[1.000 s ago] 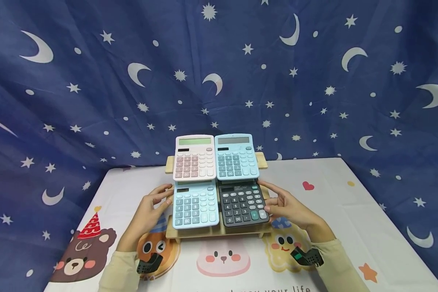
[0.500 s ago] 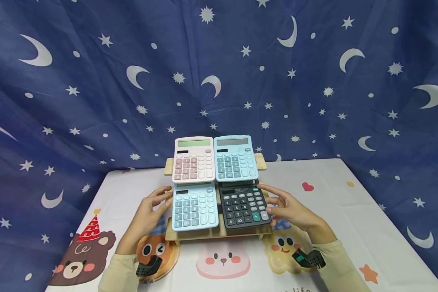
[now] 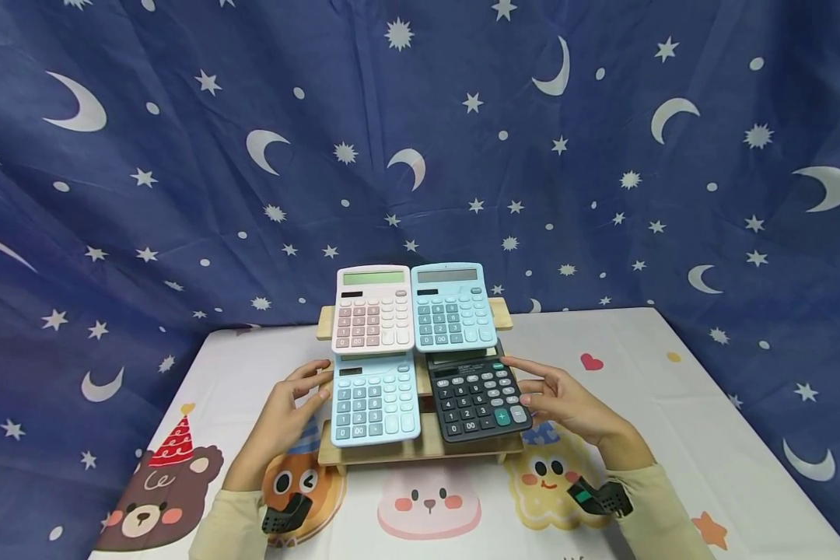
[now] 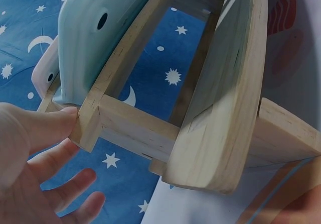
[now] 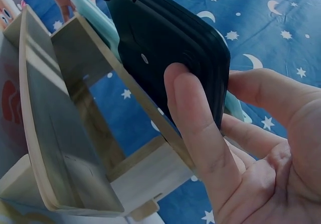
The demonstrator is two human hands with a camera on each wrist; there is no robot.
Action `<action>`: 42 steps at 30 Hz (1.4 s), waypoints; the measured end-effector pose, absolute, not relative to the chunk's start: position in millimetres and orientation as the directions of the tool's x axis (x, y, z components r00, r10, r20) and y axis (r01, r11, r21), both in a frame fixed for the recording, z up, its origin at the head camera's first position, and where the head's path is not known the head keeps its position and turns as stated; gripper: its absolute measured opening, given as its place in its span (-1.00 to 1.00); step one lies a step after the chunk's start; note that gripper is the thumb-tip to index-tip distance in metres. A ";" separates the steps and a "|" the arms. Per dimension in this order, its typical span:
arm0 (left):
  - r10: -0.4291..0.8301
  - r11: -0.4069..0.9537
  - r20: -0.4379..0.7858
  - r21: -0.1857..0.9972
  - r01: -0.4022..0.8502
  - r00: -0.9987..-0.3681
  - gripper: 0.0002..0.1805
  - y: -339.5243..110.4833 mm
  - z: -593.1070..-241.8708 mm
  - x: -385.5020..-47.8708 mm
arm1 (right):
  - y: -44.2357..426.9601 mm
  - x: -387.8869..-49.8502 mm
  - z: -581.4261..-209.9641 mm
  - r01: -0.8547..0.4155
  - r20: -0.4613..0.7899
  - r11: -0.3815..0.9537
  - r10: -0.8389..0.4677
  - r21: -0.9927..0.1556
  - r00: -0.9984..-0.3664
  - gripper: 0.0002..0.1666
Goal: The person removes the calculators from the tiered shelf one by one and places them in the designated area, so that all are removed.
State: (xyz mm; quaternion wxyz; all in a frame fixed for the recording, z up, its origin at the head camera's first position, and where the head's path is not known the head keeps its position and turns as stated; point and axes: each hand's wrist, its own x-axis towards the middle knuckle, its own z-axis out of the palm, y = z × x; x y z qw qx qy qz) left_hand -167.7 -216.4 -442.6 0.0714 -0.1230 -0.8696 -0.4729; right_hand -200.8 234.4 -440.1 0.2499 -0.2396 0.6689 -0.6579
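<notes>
A black calculator (image 3: pixel 477 397) leans on the lower right of a wooden rack (image 3: pixel 420 447), slightly skewed. My right hand (image 3: pixel 570 398) holds it by its right side; in the right wrist view, a finger lies against the calculator's dark back (image 5: pixel 155 58). At the lower left leans a light-blue calculator (image 3: pixel 374 400). Beside it, my left hand (image 3: pixel 287 408) pinches the rack's left end; the left wrist view has the thumb on the wooden bar (image 4: pixel 90 118). Above are a pink-and-white calculator (image 3: pixel 373 311) and another blue calculator (image 3: pixel 453 307), side by side.
The rack stands on a white tablecloth (image 3: pixel 245 365) printed with cartoon characters. A dark blue curtain (image 3: pixel 420 117) with moons and stars hangs close behind it. The upper calculators cover the top edges of the lower ones.
My right hand has shifted a little to the right with the black calculator, which has tilted slightly. The gap beside the lower blue calculator is wider. My left hand stays at the rack's end.
</notes>
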 end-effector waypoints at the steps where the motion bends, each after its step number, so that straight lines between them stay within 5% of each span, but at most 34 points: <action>1: 0.146 0.521 0.241 0.805 0.282 -0.959 -0.62 -216.4 -442.4 -167.6 | 235.2 -201.1 -440.2 0.010 -0.021 0.021 -0.648 -1.000 -0.761 -0.20; 18: 0.144 0.538 0.245 0.794 0.284 -0.959 -0.62 -216.2 -443.1 -168.7 | 252.9 -204.5 -438.1 0.030 0.011 -0.048 -0.678 -0.998 -0.735 -0.25; 42: 0.140 0.539 0.236 0.796 0.275 -0.961 -0.61 -217.2 -444.1 -168.2 | 275.4 -205.7 -435.2 -0.043 0.025 0.016 -0.610 -0.999 -0.792 -0.44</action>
